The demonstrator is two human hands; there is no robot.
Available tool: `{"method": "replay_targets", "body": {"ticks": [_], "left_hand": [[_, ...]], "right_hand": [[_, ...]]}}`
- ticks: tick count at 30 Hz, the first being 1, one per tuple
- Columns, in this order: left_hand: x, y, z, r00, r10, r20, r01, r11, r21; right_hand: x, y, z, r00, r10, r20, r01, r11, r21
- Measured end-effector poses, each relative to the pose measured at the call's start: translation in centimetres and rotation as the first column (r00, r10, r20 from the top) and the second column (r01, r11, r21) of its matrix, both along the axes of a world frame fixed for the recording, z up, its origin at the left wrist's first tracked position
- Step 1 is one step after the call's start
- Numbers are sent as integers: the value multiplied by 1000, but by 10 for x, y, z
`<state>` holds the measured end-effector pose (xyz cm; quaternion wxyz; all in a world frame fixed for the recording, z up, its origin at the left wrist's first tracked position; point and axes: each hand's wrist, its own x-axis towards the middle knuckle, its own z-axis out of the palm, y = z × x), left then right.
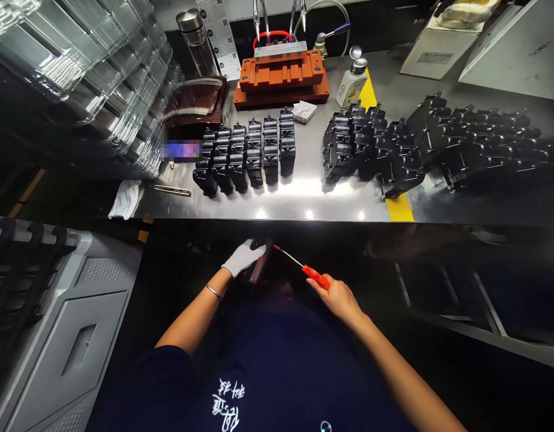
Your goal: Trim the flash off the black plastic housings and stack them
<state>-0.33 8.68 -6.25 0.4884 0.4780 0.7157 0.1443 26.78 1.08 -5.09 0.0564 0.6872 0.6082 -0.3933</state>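
Starting right up close: navy shirt (277, 360) with white lettering down the front. Off to the left, a gray plastic crate (99, 327).

A bit further out, bare right hand (340, 295) wrapped snugly around the handle of a red tool (310, 273). Slim metal shaft on that one, angled up-left, red again at the tip. Just beside the tip, left hand (243, 258) in a white glove with a bracelet (213, 292) at the wrist, pinching a dark piece (259, 265). Can't make out much of its shape against all that black, and can't tell touching from nearly touching at the tip. Both held below the near edge of the steel bench (299, 207), in front of the shirt.

Up on the bench: white cloth (125, 199) at the left end, six black parts (254, 153) lined up side by side, then two more bunches of black parts (355, 138) over to the right, near a yellow strip (400, 207). Way over left, a tall stack of clear trays (87, 78).

Further back: folded white pad (304, 111), chunky orange fixture (281, 75), small white bottle (352, 81) to its right. Toward the back left, a glass flask (198, 45) beside a printed sheet (222, 36). Back right, a couple of white boxes (515, 57).
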Motion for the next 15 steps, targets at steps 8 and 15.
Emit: {"method": "replay_targets", "body": {"ticks": [8, 15], "left_hand": [[6, -9, 16, 972, -196, -133, 198, 980, -1], [12, -4, 69, 898, -434, -74, 425, 898, -114]], "right_hand": [[4, 0, -7, 999, 2, -32, -2, 1000, -5], [32, -6, -26, 963, -96, -250, 114, 992, 61]]}}
